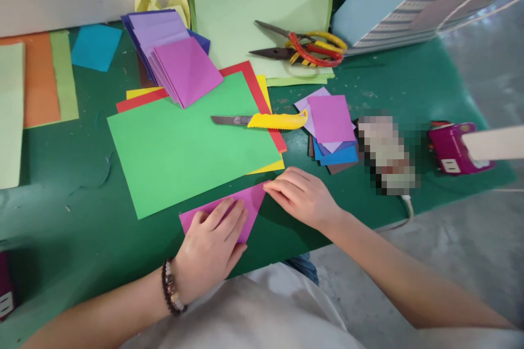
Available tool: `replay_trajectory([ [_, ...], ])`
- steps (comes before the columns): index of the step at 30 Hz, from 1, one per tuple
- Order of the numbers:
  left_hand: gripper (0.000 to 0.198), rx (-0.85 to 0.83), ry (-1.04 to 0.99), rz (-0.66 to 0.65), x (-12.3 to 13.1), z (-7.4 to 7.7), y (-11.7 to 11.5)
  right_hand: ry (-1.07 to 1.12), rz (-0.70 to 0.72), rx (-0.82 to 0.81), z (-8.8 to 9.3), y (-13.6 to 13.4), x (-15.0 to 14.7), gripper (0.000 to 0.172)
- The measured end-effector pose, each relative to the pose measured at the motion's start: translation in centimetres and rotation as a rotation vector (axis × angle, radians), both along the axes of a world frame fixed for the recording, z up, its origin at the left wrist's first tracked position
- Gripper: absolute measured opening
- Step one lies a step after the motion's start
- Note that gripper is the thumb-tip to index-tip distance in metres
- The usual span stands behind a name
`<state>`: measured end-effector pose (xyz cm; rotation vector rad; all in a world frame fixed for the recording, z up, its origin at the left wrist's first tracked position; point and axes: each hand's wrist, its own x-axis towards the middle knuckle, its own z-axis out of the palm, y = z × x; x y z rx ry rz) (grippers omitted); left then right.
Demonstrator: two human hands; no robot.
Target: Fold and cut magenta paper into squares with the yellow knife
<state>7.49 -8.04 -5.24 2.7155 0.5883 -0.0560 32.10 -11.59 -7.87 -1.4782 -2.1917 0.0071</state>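
A magenta paper (pixel 254 199), folded into a triangle, lies on the green table close to its front edge. My left hand (pixel 215 237) rests flat on the paper with fingers stretched out, pressing it down. At the paper's right corner, the fingertips of my right hand (pixel 305 196) pinch the tip. Just beyond the paper is a green sheet (pixel 184 158) on top of red and yellow sheets. A yellow utility knife (pixel 278 120) with its blade out lies across these sheets.
Stacked purple and magenta squares (pixel 188 71) lie behind, beside scissors and pliers (pixel 311 49) on pale green sheets (pixel 229 16). Small coloured squares (pixel 331 120), a blurred-out device (pixel 388 155) with a cable and a magenta box (pixel 458 147) stand right. Orange paper (pixel 39 82) lies left.
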Motion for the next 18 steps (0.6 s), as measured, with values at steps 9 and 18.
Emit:
replay_trajectory([
  [9,0.049,-0.047,-0.004,0.014,0.0,0.3,0.0,0.055,0.036,-0.056,0.2,-1.1,-1.5,0.01],
  [18,0.058,-0.081,-0.005,0.004,-0.3,0.1,-0.1,0.111,0.145,-0.175,0.5,-3.8,-5.0,0.017],
])
